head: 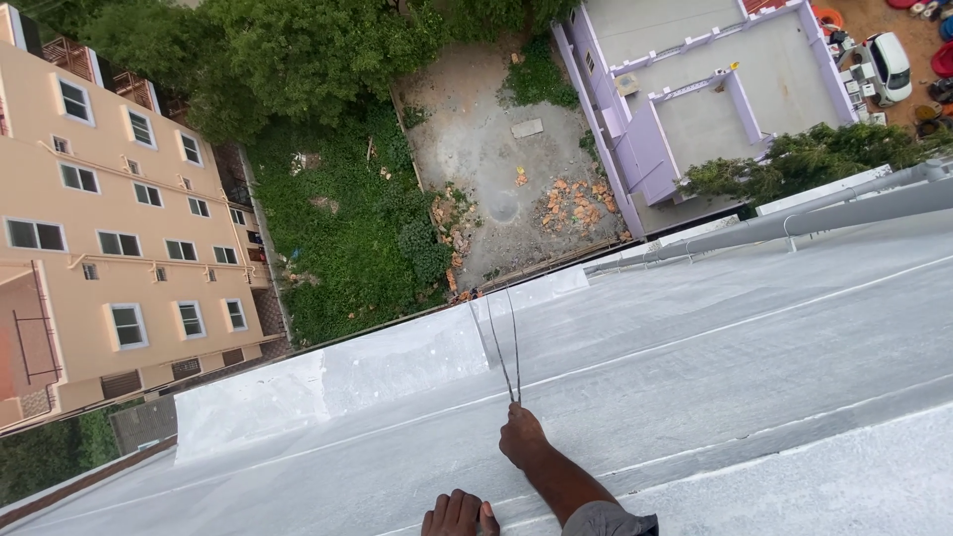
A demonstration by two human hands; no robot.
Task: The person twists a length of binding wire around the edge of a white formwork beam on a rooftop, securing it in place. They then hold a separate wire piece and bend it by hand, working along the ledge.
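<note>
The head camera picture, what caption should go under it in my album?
High on a white rooftop ledge, the right hand grips two thin wires running over the edge while the left hand rests flat.

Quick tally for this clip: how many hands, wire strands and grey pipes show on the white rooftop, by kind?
Hands: 2, the right hand pinching the wires and the left hand resting on the white roof surface
Thin wire strands running to the roof edge: 2
Grey pipes along the edge: 2
Total: 6
</note>
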